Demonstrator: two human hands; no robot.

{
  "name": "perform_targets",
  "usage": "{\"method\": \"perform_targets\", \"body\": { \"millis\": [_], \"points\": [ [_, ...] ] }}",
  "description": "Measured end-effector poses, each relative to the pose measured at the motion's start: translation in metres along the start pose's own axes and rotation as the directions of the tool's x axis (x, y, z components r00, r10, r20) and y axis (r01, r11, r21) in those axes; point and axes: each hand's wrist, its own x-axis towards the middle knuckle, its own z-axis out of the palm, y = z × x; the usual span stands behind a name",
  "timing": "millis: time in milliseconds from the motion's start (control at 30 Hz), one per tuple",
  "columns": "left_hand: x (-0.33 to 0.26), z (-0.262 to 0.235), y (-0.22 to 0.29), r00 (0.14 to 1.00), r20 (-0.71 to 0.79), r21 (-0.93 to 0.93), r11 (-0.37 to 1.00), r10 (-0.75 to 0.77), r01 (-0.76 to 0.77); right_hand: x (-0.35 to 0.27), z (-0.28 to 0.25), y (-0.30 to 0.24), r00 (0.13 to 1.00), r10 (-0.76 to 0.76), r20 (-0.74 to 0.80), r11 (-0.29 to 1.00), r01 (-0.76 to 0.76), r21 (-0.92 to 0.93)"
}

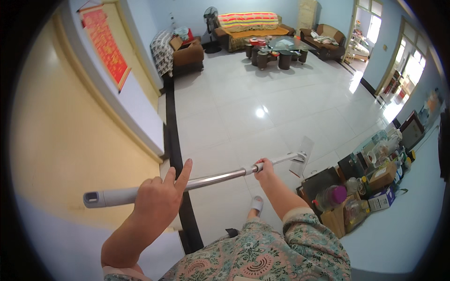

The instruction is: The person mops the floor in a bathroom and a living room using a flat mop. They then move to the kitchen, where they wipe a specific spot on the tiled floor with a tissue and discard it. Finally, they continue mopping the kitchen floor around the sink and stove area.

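Note:
I hold a mop with a long silver pole [213, 178] and a grey end grip, stretched nearly level across the lower middle of the view. My left hand [157, 199] closes around the pole near the grey grip, its index finger raised off it. My right hand [264, 170] grips the pole farther down. The flat pale mop head [300, 161] rests on the shiny white tiled floor [262, 107] just beyond my right hand. My sandalled foot [256, 204] shows below the pole.
A yellow wall [61, 140] and black skirting strip [174, 140] run along the left. Boxes, jars and bottles [365, 182] crowd the floor at right. Sofas [248, 25], a brown armchair [187, 54] and a glass coffee table [279, 47] stand at the far end.

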Motion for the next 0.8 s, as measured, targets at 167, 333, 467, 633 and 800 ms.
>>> {"method": "perform_targets", "body": {
  "millis": [167, 333, 467, 633, 800],
  "points": [
    [0.176, 0.061, -0.003, 0.938, 0.338, -0.039, 0.997, 0.08, -0.071, 0.086, 0.07, -0.049, 1.0, 0.022, -0.021, 0.994, -0.019, 0.109],
    [0.264, 0.04, -0.014, 0.941, 0.334, -0.032, 0.998, 0.054, -0.046, 0.148, 0.153, -0.083, 0.984, 0.17, 0.048, 0.975, -0.175, 0.139],
    [0.375, 0.093, -0.029, 0.936, 0.303, -0.052, 0.984, 0.179, -0.172, 0.213, 0.198, -0.16, 0.994, 0.109, -0.026, 0.961, -0.099, 0.26],
    [0.505, 0.113, -0.062, 0.948, 0.292, -0.063, 0.992, 0.127, -0.113, 0.29, 0.292, -0.208, 0.993, 0.104, 0.051, 0.976, -0.112, 0.187],
    [0.69, 0.158, -0.08, 0.944, 0.167, -0.199, 0.947, 0.286, -0.252, 0.374, 0.367, -0.322, 0.989, -0.131, 0.075, 0.978, 0.117, 0.17]
  ]
}}
